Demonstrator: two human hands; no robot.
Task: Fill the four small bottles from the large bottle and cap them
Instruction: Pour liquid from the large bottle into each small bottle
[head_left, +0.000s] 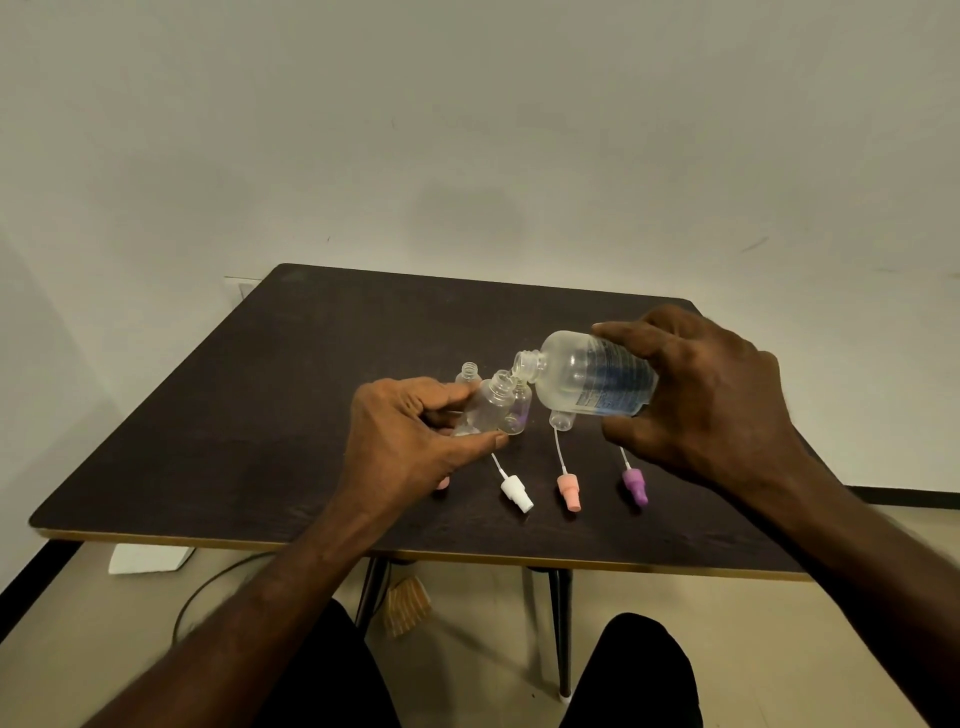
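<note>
My right hand grips the large clear bottle with a blue label, tipped almost flat, its open neck pointing left. My left hand holds a small clear bottle tilted, its open mouth right under the large bottle's neck. Another small bottle stands open behind my left hand. A third small bottle stands just right of the held one. A fourth shows partly under the large bottle. Spray caps lie in front: white, pink, purple. A further pink cap peeks from under my left wrist.
The dark table has a pale front edge, with a white wall behind it. Below the table lie a cable, a white block and a brown object on the floor. My knees show at the bottom.
</note>
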